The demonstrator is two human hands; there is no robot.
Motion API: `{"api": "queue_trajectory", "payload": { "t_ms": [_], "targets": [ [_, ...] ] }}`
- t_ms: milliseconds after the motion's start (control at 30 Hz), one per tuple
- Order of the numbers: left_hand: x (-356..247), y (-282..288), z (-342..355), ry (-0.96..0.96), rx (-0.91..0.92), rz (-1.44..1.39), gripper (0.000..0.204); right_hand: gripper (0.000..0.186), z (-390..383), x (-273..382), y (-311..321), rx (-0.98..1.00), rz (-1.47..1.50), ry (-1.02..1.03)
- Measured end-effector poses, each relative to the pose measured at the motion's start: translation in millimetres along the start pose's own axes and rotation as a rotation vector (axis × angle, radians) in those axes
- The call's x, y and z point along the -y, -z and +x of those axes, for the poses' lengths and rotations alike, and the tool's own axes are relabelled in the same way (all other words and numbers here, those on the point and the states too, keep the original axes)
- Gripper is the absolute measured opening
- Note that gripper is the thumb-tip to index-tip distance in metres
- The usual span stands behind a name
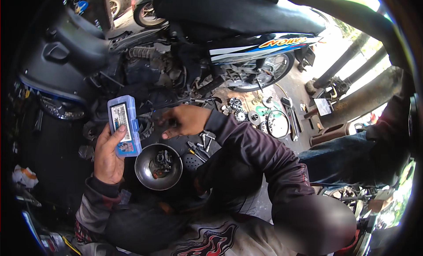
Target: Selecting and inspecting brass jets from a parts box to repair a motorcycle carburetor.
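My left hand [109, 154] grips a translucent blue-purple plastic case [135, 143] with a white label on its lid, held upright with the thumb across its front. Just right of the case, my right hand [187, 119] reaches leftward, thumb and fingers apart, and nothing shows in it. Its fingertips are dark and partly hard to make out against the engine area. Below both hands stands a round metal bowl [143, 170]. Inside the bowl lies a small dark metal part [163, 161], in what looks like a little liquid.
A partly stripped motorbike [150, 66] fills the far side. Pliers and a screwdriver [196, 152] lie right of the bowl. Gears and round parts [240, 115] rest on the ground farther right, near long wrenches [291, 123]. A person's jeans-clad leg [348, 156] is at the right.
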State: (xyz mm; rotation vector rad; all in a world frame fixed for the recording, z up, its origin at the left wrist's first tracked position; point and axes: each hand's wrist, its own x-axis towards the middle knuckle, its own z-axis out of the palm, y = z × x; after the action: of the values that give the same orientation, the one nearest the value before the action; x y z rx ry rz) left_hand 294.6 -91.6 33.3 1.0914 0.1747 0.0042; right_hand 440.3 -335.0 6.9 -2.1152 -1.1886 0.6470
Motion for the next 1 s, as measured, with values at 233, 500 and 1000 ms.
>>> {"api": "queue_trajectory", "payload": {
  "t_ms": [233,500,1000],
  "targets": [
    [-8,43,-10,-0.342,0.120,0.520,0.037,0.064,4,5,-1,0.092,0.009,-0.063],
    [-15,120,-15,-0.039,-0.005,-0.133,0.034,0.054,13,19,-13,0.246,0.061,-0.078],
    [68,253,-99,0.155,-0.335,0.076,0.039,0.058,20,29,-20,0.315,0.003,-0.170]
  ]
}}
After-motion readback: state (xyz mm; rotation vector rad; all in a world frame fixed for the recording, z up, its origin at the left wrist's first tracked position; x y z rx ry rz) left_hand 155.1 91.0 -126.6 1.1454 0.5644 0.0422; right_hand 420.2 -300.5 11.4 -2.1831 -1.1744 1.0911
